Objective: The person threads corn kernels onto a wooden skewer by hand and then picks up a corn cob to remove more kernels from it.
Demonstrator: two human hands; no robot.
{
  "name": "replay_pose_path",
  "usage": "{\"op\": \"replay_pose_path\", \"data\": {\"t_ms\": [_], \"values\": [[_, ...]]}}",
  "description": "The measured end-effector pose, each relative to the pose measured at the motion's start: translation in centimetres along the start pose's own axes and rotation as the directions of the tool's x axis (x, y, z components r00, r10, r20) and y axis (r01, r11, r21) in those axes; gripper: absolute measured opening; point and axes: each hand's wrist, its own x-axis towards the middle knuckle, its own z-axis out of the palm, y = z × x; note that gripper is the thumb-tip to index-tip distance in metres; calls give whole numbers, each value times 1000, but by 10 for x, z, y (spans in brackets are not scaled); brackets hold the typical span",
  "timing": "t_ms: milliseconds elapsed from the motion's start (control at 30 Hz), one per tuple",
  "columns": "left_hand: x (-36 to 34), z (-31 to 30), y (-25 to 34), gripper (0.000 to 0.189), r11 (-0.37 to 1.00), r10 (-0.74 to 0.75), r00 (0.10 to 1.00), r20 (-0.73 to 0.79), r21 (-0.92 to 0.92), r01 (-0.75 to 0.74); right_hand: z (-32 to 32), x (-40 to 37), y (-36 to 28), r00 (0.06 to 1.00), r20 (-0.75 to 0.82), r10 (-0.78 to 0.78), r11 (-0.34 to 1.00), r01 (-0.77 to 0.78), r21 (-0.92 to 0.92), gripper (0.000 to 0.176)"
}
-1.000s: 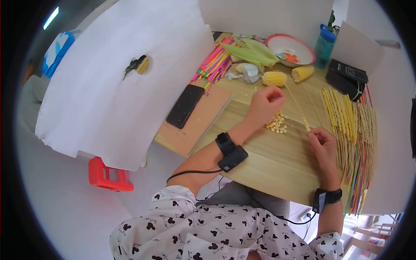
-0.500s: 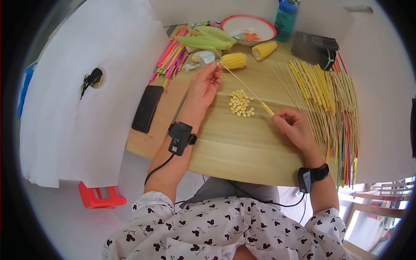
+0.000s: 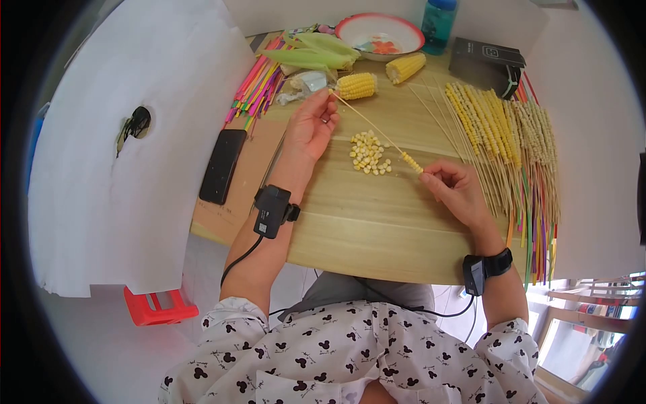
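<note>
A thin wooden stick [image 3: 369,121] stretches slantwise between my two hands. My left hand [image 3: 311,128] pinches its far end between thumb and fingertips. At the near end, several yellow corn kernels [image 3: 411,162] are threaded in a row, and my right hand [image 3: 459,192] is closed on the tip just beyond them. Below the stick, on the wooden table [image 3: 363,229], lies a small pile of loose corn kernels [image 3: 368,153]. A partly stripped corn cob [image 3: 356,85] rests just past my left fingertips.
Rows of kernel-threaded sticks [image 3: 484,128] lie at the right, beside a black box [image 3: 486,64]. Another cob [image 3: 406,68], a red-rimmed basin [image 3: 350,28], a blue bottle [image 3: 439,30] and corn husks [image 3: 313,54] are at the back. Colourful strips [image 3: 254,84] and a phone [image 3: 223,165] lie left.
The whole view has shifted slightly. Both hands keep their hold on the stick, and its slant and the row of kernels look nearly the same.
</note>
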Motion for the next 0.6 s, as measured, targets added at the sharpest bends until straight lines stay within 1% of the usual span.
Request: {"op": "replay_pose_path", "data": {"t_ms": [167,233,333,467,600], "values": [[1,-2,1,17,1000,-10,999,37,-8,10,1,-1,0,1000,-23,8,999,-9,-31,11],[2,-2,1,17,1000,-12,998,60,-17,14,-1,0,2,1000,-9,8,998,-9,-54,11],[-2,2,2,18,1000,4,1000,24,-27,-4,1,0,1,1000,-20,20,999,-20,-43,11],[-1,0,3,19,1000,-4,1000,25,-26,4,0,1,3,1000,-14,25,999,-26,-22,12],[0,-2,2,19,1000,27,999,23,-9,-26,-2,1,5,999,-17,28,999,-28,-39,13]]}}
